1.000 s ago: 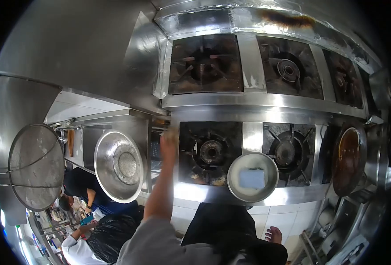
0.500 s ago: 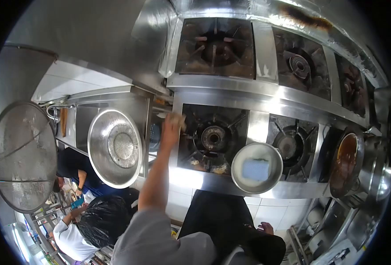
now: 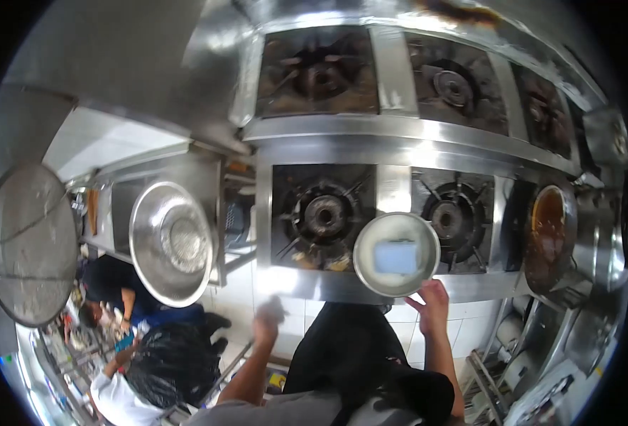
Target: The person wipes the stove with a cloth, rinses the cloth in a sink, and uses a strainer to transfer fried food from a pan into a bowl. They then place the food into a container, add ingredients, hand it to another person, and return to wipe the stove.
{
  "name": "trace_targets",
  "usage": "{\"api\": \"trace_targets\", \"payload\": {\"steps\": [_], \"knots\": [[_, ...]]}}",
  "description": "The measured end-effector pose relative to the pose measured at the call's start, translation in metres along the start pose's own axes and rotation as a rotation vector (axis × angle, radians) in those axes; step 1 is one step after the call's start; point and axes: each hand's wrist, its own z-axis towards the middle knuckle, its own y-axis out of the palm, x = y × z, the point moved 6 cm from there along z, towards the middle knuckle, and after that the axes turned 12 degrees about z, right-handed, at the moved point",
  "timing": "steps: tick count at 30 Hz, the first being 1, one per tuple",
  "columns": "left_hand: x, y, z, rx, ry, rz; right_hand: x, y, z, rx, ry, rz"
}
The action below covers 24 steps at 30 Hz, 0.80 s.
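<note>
My left hand [image 3: 265, 324] is blurred by motion in front of the stove's front edge, closed around a small greyish thing that I cannot make out. Just below the right rim of a round metal pan [image 3: 367, 266] is my right hand [image 3: 434, 302], its thumb and fingers apart and the fingertips close to the rim. Whether they touch it is unclear. The pan sits over the stove's front edge, between two front burners, with a light-blue block [image 3: 396, 257] inside.
Burners [image 3: 326, 215] stand behind the pan. A large steel colander [image 3: 143, 241] rests over the sink area at left. At right is a pan of brown sauce [image 3: 549, 220]. Two people, one in dark clothing [image 3: 108, 284] and one in white [image 3: 118, 401], are at lower left.
My left hand has come down from the left edge of the stove toward me. My right hand has risen from low on the right to the pan's rim.
</note>
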Motion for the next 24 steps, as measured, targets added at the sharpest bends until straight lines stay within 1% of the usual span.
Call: {"api": "trace_targets", "payload": {"steps": [1,2,3,4,5,6,8,9,10,12,13,14,15,16,18,19,20,23,24], "knots": [[0.022,-0.014,0.036,0.190,0.003,0.031,-0.002,0.006,0.002,0.000,-0.028,-0.012],[0.077,-0.038,0.077,0.258,0.038,-0.127,-0.004,0.014,0.001,-0.002,-0.048,-0.028],[0.127,-0.060,0.116,0.308,0.108,0.018,0.002,0.012,0.006,0.015,-0.070,-0.009],[0.146,-0.068,0.163,0.475,0.270,0.132,0.006,0.011,0.009,0.041,-0.051,-0.008],[0.186,-0.076,0.201,0.487,0.385,0.075,0.011,0.009,0.014,0.058,-0.032,0.015],[0.193,-0.063,0.248,0.663,0.515,0.240,0.015,0.007,0.020,0.074,-0.014,0.037],[0.220,-0.008,0.328,0.525,0.509,0.258,0.016,0.000,0.023,0.096,-0.031,0.046],[0.255,0.019,0.337,0.541,0.549,0.487,0.018,-0.004,0.024,0.102,-0.017,0.017],[0.296,0.055,0.335,0.559,0.585,0.716,0.019,-0.007,0.027,0.105,-0.005,-0.013],[0.358,0.115,0.304,0.442,0.719,0.419,0.007,-0.009,0.012,0.106,-0.018,0.027],[0.395,0.135,0.278,0.302,0.952,0.275,0.005,-0.015,0.003,0.127,0.001,0.019],[0.428,0.153,0.261,0.218,1.115,0.235,0.001,-0.021,-0.004,0.146,0.014,0.011],[0.447,0.167,0.248,0.126,1.278,0.193,-0.005,-0.028,-0.015,0.161,0.023,0.029],[0.451,0.171,0.242,0.108,1.286,0.186,-0.007,-0.035,-0.026,0.179,0.023,0.035],[0.450,0.188,0.224,0.146,1.249,0.326,-0.015,-0.054,-0.050,0.168,0.027,0.036],[0.422,0.202,0.206,-0.013,1.178,0.357,-0.016,-0.066,-0.063,0.197,0.017,0.054],[0.385,0.207,0.172,-0.174,1.188,0.247,-0.018,-0.078,-0.074,0.200,0.007,0.065],[0.333,0.180,0.068,-0.267,1.287,0.205,-0.013,-0.117,-0.111,0.300,-0.035,0.076],[0.338,0.166,0.057,-0.400,1.346,0.337,-0.010,-0.129,-0.122,0.322,-0.032,0.117]]}}
